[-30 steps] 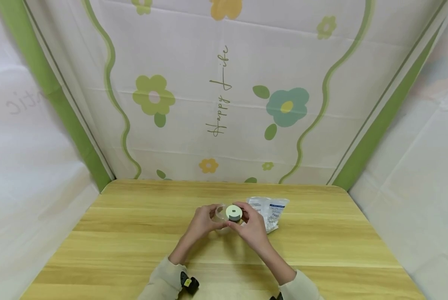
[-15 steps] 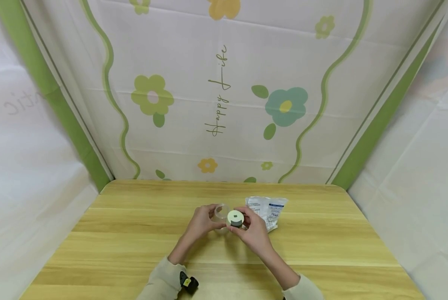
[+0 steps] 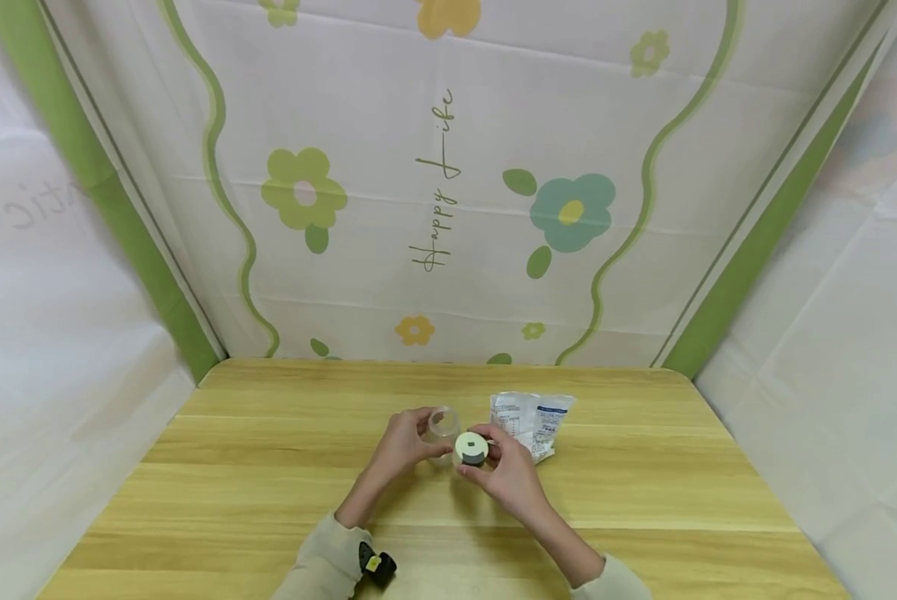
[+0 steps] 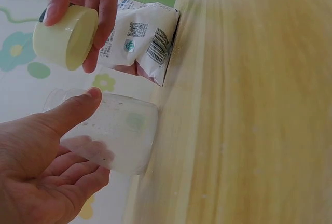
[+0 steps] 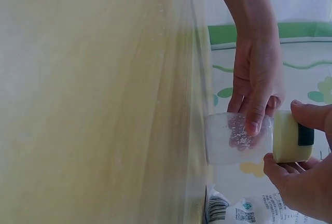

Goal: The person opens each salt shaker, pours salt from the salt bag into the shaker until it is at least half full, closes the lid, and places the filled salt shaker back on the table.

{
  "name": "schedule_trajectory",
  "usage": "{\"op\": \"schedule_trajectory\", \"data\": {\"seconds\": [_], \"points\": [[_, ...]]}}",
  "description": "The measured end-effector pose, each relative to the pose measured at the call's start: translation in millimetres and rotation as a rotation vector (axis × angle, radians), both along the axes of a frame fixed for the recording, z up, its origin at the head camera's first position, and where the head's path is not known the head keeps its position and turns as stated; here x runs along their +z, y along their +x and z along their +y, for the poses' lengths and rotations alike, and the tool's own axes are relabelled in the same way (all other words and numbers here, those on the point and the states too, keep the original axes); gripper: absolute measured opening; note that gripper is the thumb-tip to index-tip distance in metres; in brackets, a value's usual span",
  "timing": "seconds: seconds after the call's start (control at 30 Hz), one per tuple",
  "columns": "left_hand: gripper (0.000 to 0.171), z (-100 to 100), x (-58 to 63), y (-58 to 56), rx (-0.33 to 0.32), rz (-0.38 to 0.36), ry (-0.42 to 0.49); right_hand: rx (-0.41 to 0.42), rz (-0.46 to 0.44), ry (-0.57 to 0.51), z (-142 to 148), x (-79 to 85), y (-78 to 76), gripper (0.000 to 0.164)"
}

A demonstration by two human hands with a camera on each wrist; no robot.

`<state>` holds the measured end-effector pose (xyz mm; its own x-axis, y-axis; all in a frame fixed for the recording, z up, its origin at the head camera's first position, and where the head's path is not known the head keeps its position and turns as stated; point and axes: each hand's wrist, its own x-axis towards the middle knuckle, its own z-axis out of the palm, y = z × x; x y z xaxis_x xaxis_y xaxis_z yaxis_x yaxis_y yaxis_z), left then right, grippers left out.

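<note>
My left hand [image 3: 405,443] grips a clear plastic jar [image 4: 124,130] round its side, thumb on one face and fingers on the other. The jar stands upright on the table with its mouth uncovered. My right hand [image 3: 514,473] pinches a pale yellow round lid [image 3: 471,448] with a dark grey patch on its edge. In the head view the lid is beside the jar's mouth, to the right and nearer the person. White specks show on the jar's wall in the right wrist view [image 5: 238,138].
A white printed packet [image 3: 534,421] with a barcode sits on the wood-grain table [image 3: 268,500], just behind the right hand. Flowered white cloth [image 3: 388,208] hangs behind the table, and more cloth hangs at both sides. A black wrist camera [image 3: 377,565] is strapped on the left sleeve.
The right hand has drawn the lid away from the jar, toward the person and slightly right, so the jar's open mouth now shows. The left hand and jar stay in place.
</note>
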<state>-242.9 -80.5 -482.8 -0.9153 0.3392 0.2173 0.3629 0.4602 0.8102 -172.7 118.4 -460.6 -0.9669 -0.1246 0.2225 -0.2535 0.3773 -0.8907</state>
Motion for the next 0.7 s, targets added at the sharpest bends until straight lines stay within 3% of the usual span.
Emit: {"op": "schedule_trajectory", "data": {"seconds": [0.4, 0.7], "points": [[0.058, 0, -0.2, 0.0, 0.009, -0.007, 0.010, 0.027, 0.020, 0.076, 2, -8.2, 3.2, 0.048], [0.061, 0, -0.4, -0.2, 0.007, 0.000, 0.002, 0.085, -0.013, 0.110, 7, -14.6, 4.3, 0.050]]}}
